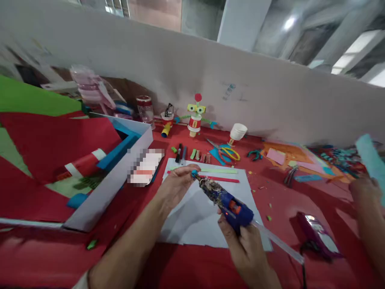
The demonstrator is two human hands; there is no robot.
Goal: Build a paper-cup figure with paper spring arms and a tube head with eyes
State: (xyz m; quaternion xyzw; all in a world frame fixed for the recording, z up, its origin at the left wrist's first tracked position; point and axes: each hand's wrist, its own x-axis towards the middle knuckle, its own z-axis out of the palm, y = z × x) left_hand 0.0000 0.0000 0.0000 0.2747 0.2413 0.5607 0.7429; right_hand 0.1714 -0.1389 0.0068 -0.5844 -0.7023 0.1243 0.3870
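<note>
My right hand (pixel 248 249) grips a blue hot glue gun (pixel 236 210), with a long clear glue stick (pixel 279 243) running out of its back. Dried glue and dark grime coat the gun's front. At the nozzle, my left hand (pixel 177 182) pinches a small blue piece (pixel 194 173); whether nozzle and piece touch, I cannot tell. Below both hands lies white paper (pixel 192 224). Across its far end rest a light green strip (pixel 221 170) and a red strip (pixel 222 179). Several small coiled paper springs (pixel 203 156) sit just beyond the paper.
On the left stands a white-sided box (pixel 112 184) holding coloured paper. A paper-cup figure (pixel 195 122), stacked cups (pixel 238 131) and scissors (pixel 230 152) are toward the wall. A purple device (pixel 320 237) lies right. Another person's hand (pixel 365 192) holds light blue paper at the right edge.
</note>
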